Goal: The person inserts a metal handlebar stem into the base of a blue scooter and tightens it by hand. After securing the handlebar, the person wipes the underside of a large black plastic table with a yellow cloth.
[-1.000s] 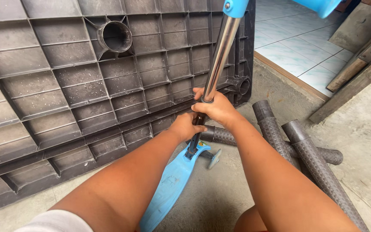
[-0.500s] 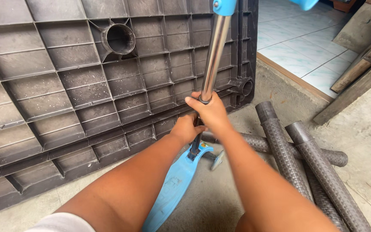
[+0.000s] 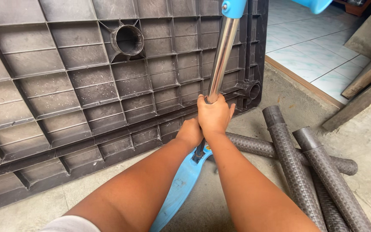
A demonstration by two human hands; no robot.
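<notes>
A light blue kick scooter stands on the concrete floor, its deck [image 3: 179,189] running toward me and its shiny steel steering tube [image 3: 220,60] rising upward. A blue clamp [image 3: 233,7] caps the tube at the top edge. My right hand [image 3: 214,115] is wrapped around the lower part of the steel tube. My left hand [image 3: 190,133] grips the stem just below it, near the joint with the deck. Both forearms reach forward from the bottom of the view and hide the stem's base.
A large dark grey plastic tabletop [image 3: 65,86] lies underside up on the left, with ribbed cells and a round leg socket [image 3: 127,41]. Several dark textured table legs [image 3: 293,167] lie on the floor at right. Tiled floor [image 3: 310,47] and wooden planks [image 3: 366,81] are beyond.
My right hand has turned and settled more squarely around the steel tube. The view has shifted slightly, and the scooter stem stands a little more upright.
</notes>
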